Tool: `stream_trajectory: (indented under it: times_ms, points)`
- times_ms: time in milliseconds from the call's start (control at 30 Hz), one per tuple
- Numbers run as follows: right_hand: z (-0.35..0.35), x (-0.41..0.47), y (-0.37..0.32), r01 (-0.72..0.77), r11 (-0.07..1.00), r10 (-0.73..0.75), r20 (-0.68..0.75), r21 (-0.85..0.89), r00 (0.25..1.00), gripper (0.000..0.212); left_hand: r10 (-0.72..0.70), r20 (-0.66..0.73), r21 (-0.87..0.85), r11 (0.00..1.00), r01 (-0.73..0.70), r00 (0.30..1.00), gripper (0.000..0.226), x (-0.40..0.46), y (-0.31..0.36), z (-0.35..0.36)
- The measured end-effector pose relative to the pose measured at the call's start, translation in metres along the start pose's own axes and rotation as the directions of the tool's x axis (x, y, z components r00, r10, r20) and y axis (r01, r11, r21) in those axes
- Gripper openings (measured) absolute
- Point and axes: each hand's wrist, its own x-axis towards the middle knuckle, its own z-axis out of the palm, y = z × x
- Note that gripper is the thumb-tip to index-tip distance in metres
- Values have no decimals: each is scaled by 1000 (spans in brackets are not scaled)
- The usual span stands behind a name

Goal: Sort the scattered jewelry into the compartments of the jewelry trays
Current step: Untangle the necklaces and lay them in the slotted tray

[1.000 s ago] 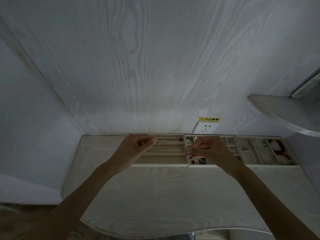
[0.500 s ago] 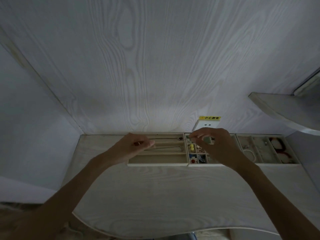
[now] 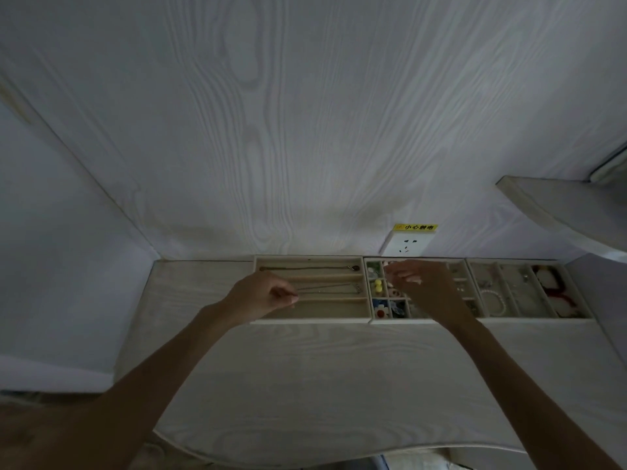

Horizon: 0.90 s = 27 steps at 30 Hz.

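Pinched between the thumb and forefinger of the left hand point(image 3: 263, 295) is the near end of a thin chain necklace point(image 3: 325, 290), which is stretched along the middle lane of the left tray point(image 3: 310, 320). A second chain point(image 3: 305, 268) is laid out in the rear lane of the same tray, and the front lane is seen bare.

Held over the middle tray point(image 3: 420, 321), the right hand point(image 3: 422, 283) has its fingers loosely curled, and whether anything small is pinched in them cannot be told. Much of that tray's grid of small compartments is hidden by this hand and its wrist. Yellow beads point(image 3: 377, 284) are seen in one compartment just left of the hand, and a flower-shaped piece point(image 3: 381, 311) lies in the front left compartment.

Further right, a third tray point(image 3: 536, 321) is set touching the middle one; a pearl bracelet point(image 3: 496, 300) and a red and white piece point(image 3: 549, 283) are held in its long compartments. All three trays are lined up against the wall at the back of a pale wooden table point(image 3: 339, 385).

On the wall just behind the middle tray a white power socket point(image 3: 407, 245) is mounted, topped by a yellow sticker point(image 3: 415, 227) with Chinese characters too small to be read with certainty.
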Motion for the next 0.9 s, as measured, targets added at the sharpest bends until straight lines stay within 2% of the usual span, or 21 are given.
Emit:
stream_trajectory:
  times_ms: [133, 233, 333, 400, 533, 633, 900]
  points:
    - [13, 7, 19, -182, 983, 184, 145, -28, 972, 17, -9, -41, 250, 968, 19, 999, 19, -2, -13, 8]
    - [25, 12, 25, -214, 975, 222, 170, -68, 960, 13, -25, -73, 334, 941, 47, 997, 19, -5, -21, 12]
    - [38, 12, 26, -172, 981, 185, 143, -94, 972, 8, -40, -80, 355, 932, 66, 996, 20, -8, -29, 11]
    - [45, 13, 25, -144, 974, 172, 161, -173, 972, 9, -51, -78, 389, 918, 78, 996, 21, -8, -34, 11]
    - [59, 14, 22, -137, 957, 191, 203, -254, 960, 10, -78, -71, 461, 882, 102, 994, 21, -6, -39, 9]
    - [67, 12, 20, -133, 934, 202, 182, -333, 962, 9, -65, -49, 511, 856, 81, 997, 21, -4, -37, 8]
    - [79, 9, 17, -30, 865, 123, 153, -502, 980, 14, -97, -7, 735, 675, 71, 995, 17, 0, -21, 7]
